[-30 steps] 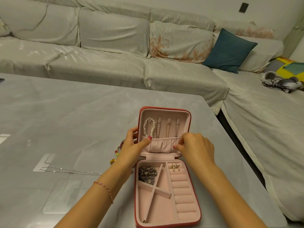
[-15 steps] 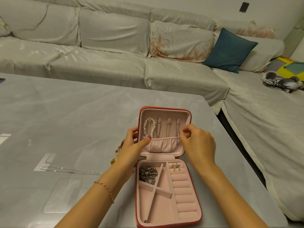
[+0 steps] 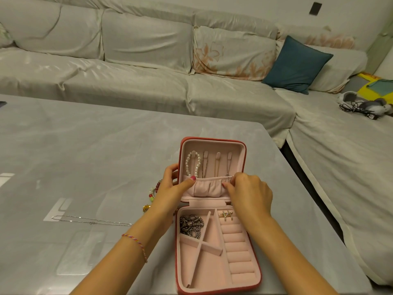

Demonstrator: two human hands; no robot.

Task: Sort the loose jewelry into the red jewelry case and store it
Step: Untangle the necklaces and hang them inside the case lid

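The red jewelry case (image 3: 244, 158) lies open on the grey table, pink inside. Its raised lid holds a pearl bracelet (image 3: 193, 162) on a hook and thin chains above a gathered pink pocket (image 3: 207, 187). My left hand (image 3: 170, 192) grips the lid's left edge, thumb pressed on the pocket's rim. My right hand (image 3: 248, 193) pinches the pocket's elastic edge at the right, near a thin chain. In the base lie a dark metal chain (image 3: 190, 225) and sparkly earrings (image 3: 225, 215) on the ring rolls. A silver necklace (image 3: 91, 220) and a beaded bracelet (image 3: 154, 191) lie loose on the table, left of the case.
The grey table (image 3: 85, 156) ends just right of the case. A light sofa (image 3: 148, 81) wraps behind and to the right, with a teal cushion (image 3: 295, 64). Cables and small items (image 3: 361, 107) lie on the far right seat.
My right hand moved from the chain hooks down to the pocket's right rim. My left hand kept its hold on the lid.
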